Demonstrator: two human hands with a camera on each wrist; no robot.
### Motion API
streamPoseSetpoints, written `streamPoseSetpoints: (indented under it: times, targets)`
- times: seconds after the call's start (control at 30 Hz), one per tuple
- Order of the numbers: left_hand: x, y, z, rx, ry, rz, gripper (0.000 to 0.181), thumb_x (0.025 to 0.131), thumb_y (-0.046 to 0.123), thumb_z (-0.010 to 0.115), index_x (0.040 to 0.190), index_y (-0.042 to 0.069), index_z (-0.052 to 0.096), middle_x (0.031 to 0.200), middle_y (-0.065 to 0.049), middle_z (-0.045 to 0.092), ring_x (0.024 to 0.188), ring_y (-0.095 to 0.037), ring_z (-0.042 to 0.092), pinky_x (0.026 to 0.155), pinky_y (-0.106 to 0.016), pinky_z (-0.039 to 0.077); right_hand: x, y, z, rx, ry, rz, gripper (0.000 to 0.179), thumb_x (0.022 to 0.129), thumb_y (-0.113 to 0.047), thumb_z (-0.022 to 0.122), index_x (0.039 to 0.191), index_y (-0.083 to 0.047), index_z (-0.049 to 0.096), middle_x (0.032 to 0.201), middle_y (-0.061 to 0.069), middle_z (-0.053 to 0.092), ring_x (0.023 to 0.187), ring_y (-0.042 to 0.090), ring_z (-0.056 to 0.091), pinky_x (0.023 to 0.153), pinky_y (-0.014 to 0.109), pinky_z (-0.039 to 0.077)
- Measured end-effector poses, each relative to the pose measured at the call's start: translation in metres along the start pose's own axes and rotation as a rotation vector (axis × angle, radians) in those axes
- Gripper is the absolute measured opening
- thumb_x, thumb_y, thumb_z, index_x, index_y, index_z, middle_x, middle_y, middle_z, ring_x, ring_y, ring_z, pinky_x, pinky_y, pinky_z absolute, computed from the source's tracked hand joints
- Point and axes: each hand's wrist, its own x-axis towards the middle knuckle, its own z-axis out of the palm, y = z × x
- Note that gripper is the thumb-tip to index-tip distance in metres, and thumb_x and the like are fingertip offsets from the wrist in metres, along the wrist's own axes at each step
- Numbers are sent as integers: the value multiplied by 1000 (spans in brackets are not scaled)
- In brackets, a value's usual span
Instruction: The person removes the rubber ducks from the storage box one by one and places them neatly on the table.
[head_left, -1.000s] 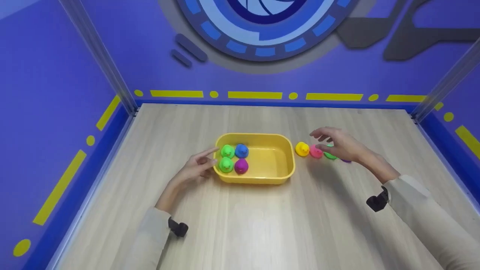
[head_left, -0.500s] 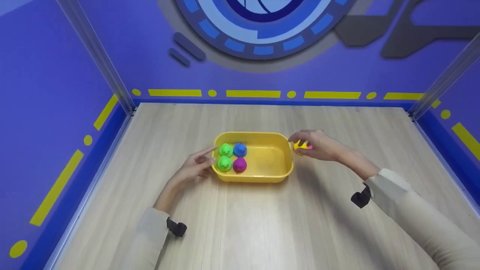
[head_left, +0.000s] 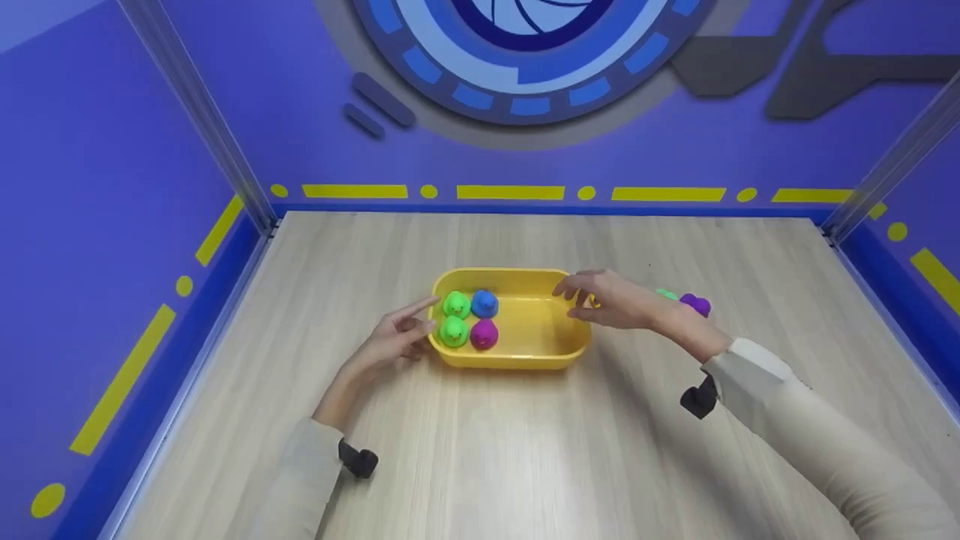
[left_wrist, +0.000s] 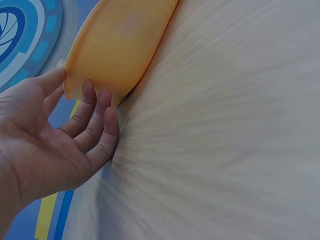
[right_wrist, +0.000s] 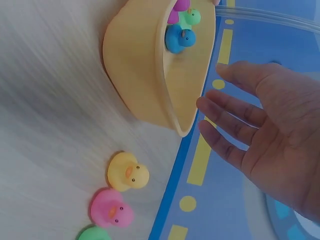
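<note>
A yellow plastic tub (head_left: pixel 510 361) stands on the table with two green ducks, a blue duck (head_left: pixel 485 304) and a purple duck (head_left: pixel 484 334) at its left end. My left hand (head_left: pixel 394 335) touches that end, its relaxed fingertips at the rim and outer wall in the left wrist view. Fingers spread and holding nothing, my right hand (head_left: pixel 611 300) hovers over the right rim. Right of the tub, a yellow duck (right_wrist: pixel 127 171) and a pink duck (right_wrist: pixel 111 207) show in the right wrist view, mostly hidden by the hand in the head view.
Farther right on the wooden table (head_left: pixel 480 450), a green duck (head_left: pixel 666 293) and a second purple duck (head_left: pixel 696 304) continue the row, partly behind the right forearm. Blue panels (head_left: pixel 487 165) with yellow dashes enclose the table's back and sides.
My right hand has moved left, from above the loose ducks to the tub's right rim, uncovering the purple duck at the row's end. The left hand stays at the tub's left end.
</note>
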Motion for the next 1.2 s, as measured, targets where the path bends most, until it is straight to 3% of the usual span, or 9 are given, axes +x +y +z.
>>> streamPoseSetpoints:
  times: [0.33, 0.73, 1.07, 1.2]
  targets:
    - [-1, -2, 0, -7, -2, -2, 54, 103, 24, 63, 154, 22, 47, 94, -1, 64, 80, -20, 66, 67, -27, 58, 20, 4, 26, 44, -65, 50, 34, 97, -8, 68, 130, 1, 63, 121, 22, 69, 103, 33, 71, 92, 51, 60]
    - [-1, 2, 0, 8, 9, -10, 55, 102, 24, 64, 154, 24, 47, 95, -3, 64, 82, -22, 67, 69, -29, 59, 55, -11, 45, 64, -190, 123, 42, 99, -12, 67, 139, -2, 59, 132, 19, 66, 116, 34, 67, 100, 49, 57]
    - [0, 3, -1, 12, 11, -10, 54, 102, 23, 64, 153, 22, 48, 92, -2, 63, 79, -20, 64, 67, -27, 57, 84, -20, 52, 36, -230, 17, 43, 98, -7, 66, 140, 1, 57, 133, 22, 65, 114, 36, 67, 100, 47, 57]
    - [1, 2, 0, 1, 21, -23, 52, 102, 22, 64, 152, 24, 50, 93, -3, 62, 80, -21, 62, 67, -28, 55, 89, -24, 57, 19, -271, 42, 45, 99, -11, 66, 142, -1, 57, 132, 22, 66, 115, 35, 68, 101, 45, 57]
